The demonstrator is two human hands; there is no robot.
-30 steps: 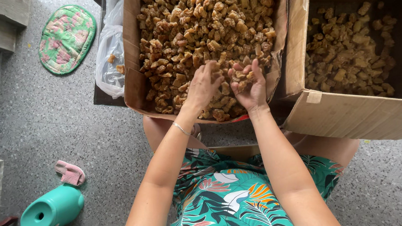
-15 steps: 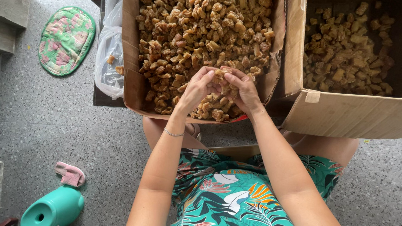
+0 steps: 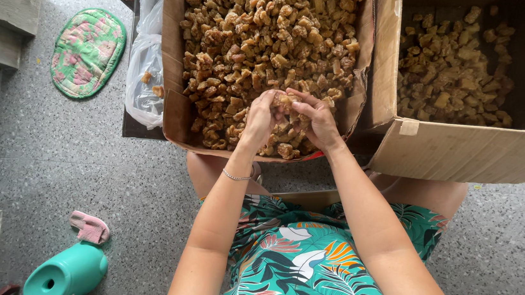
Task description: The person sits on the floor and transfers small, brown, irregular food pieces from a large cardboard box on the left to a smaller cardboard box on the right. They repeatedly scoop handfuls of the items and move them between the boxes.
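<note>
Holding one brown crinkled dried chunk (image 3: 285, 100) pinched between left hand (image 3: 259, 119) and right hand (image 3: 319, 122), fingers closed together on it, above heaped near cardboard box (image 3: 170, 103). We judge much unsorted; right cardboard box (image 3: 461, 154) roughly half filled.

1. Soft, even daylight fills the scene; nothing is dim.
2. Shadows are faint, deepest inside the right cardboard box (image 3: 473, 91).
3. The clear plastic bag (image 3: 146, 59) shows mild glare.
4. Focus is sharp throughout; straight lines bend slightly at the edges.
</note>
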